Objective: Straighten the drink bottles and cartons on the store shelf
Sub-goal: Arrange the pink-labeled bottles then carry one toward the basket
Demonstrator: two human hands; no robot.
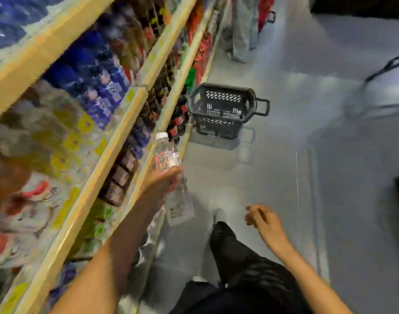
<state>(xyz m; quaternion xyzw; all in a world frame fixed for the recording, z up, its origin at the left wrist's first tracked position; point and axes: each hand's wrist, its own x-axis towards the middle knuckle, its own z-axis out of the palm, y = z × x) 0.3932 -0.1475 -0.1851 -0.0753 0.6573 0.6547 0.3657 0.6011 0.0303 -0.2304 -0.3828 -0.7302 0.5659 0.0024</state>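
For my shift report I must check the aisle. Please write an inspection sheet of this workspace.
Surface: shelf rails yellow, rows blurred; order cannot be judged.
Job's things: clear bottle, white cap, off the shelf, in the left hand.
Clutter: dark basket on the floor beside the bottom shelf.
Grips: left hand holds the bottle; right hand free, fingers loosely curled.
Cables: nothing seen.
Surroundings: grey floor; another person's legs farther down the aisle.

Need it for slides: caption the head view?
Left hand holds a clear bottle by the drink shelf; right hand free; dark basket on floor.
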